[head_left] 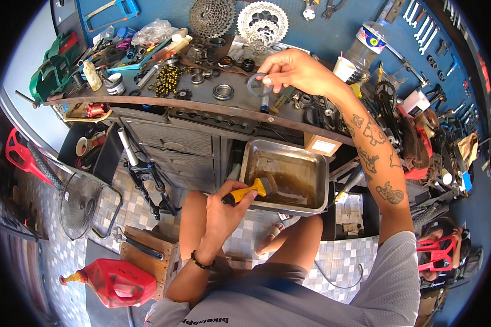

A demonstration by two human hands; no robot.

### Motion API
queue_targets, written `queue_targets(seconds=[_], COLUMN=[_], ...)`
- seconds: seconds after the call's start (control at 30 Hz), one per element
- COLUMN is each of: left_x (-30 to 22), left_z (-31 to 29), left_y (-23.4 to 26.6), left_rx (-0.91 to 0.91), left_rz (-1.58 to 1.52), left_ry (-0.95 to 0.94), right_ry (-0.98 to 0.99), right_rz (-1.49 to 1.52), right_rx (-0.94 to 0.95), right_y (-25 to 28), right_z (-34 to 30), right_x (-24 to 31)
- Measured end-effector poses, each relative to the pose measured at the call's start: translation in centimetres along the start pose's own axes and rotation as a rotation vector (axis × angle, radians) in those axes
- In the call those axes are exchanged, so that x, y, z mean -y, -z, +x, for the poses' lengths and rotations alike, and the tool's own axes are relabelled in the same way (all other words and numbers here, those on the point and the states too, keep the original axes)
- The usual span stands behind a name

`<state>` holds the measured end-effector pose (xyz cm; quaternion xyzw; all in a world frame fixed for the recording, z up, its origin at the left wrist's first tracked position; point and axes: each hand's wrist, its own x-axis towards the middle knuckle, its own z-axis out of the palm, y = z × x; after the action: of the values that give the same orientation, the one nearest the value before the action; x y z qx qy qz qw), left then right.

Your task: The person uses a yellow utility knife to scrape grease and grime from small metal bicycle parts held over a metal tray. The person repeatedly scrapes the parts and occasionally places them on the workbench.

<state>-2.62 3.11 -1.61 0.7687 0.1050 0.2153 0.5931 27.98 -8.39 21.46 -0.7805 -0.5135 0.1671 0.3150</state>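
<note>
My left hand (227,213) is closed around a paintbrush (259,188) with a yellow and black handle. Its bristles hang over the near left part of a metal basin (324,182), which holds shallow brown liquid. Higher up, over the workbench's front part, my right hand (293,71) pinches a thin grey ring (250,87) between thumb and fingers. Below the ring, a small tube-like part with a dark end (264,104) lies near the bench edge. A round metal bearing-like part (223,91) rests to the left of the ring.
The workbench (163,103) carries a yellow-black chain (168,82), cassettes (263,23) and loose parts. A cardboard box (322,145) sits beside the basin. At left stand a bicycle fork (142,174) and a fan (79,206). A red jug (120,283) is at lower left.
</note>
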Motion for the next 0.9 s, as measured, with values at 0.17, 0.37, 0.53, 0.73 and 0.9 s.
queue_targets(seconds=[0.17, 0.37, 0.53, 0.73, 0.9], left_x=[-0.2, -0.5, -0.3, 0.3, 0.5], left_z=[-0.1, -0.2, -0.2, 0.1, 0.1], left_y=[0.0, 0.0, 0.1, 0.0, 0.0], left_rx=[0.002, 0.004, -0.008, 0.013, 0.040], left_rz=[0.023, 0.024, 0.034, -0.027, -0.020], left_ry=[0.014, 0.040, 0.002, 0.004, 0.018], right_ry=[0.083, 0.116, 0.450, -0.055, -0.151], right_rz=[-0.108, -0.358, -0.534, -0.411, -0.689], right_rx=[-0.062, -0.297, -0.396, -0.107, -0.256], right_y=[-0.1, -3.2, -5.6, -13.5, -17.5], right_z=[-1.5, -2.3, -7.7, -16.4, -21.2], right_x=[1.1, 2.2, 3.0, -2.6, -7.7])
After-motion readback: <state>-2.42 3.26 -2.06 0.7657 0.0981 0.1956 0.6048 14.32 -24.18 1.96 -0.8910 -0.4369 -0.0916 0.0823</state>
